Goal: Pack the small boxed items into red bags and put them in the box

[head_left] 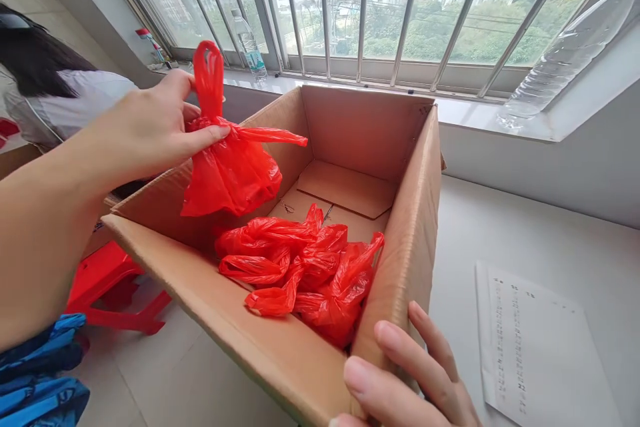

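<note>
My left hand [145, 117] pinches a knotted red plastic bag [235, 177] near its knot, with the handle loop standing up above my fingers. The bag hangs over the left side of an open cardboard box [350, 123]; what is inside it cannot be made out. Several more tied red plastic bags [305, 267] lie heaped on the box floor, toward the near right corner. My right hand [415, 380] rests against the right wall of the box by the near corner, its fingers spread and partly cut off by the frame.
White paper sheets [540, 340] lie on the white table [460, 220] at right. Plastic bottles [565, 53] stand on the barred window's sill [465, 110]. A red plastic stool [107, 280] is on the floor at left. Another person [65, 87] is at the far left.
</note>
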`<state>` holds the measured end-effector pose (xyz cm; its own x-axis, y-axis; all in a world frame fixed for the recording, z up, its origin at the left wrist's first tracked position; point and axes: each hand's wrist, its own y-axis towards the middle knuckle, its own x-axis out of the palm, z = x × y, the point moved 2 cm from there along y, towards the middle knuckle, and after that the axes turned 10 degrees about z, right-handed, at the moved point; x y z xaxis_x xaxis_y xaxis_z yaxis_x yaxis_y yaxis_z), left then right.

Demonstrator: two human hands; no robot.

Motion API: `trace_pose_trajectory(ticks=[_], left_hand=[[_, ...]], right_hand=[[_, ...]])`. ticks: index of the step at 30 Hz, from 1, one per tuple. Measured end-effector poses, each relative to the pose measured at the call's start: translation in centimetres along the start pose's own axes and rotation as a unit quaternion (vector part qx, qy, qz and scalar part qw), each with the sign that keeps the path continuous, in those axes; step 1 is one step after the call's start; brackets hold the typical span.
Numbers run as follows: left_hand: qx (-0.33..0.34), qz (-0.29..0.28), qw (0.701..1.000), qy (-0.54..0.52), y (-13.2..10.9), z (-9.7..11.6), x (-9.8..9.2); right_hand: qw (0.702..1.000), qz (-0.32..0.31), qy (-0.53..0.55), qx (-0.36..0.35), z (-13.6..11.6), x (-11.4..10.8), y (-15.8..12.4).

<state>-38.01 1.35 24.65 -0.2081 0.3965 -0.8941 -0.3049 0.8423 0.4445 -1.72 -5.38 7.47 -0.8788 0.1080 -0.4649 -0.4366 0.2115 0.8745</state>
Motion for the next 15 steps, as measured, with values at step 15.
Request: trace_pose_trajectory(ticks=[15], left_hand=[[0.099, -0.329, 0.871, -0.351, -0.8, 16.9, 7.1]], right_hand=[[0.999, -0.012, 0.034, -0.033, 1.0, 0.0, 0.1]])
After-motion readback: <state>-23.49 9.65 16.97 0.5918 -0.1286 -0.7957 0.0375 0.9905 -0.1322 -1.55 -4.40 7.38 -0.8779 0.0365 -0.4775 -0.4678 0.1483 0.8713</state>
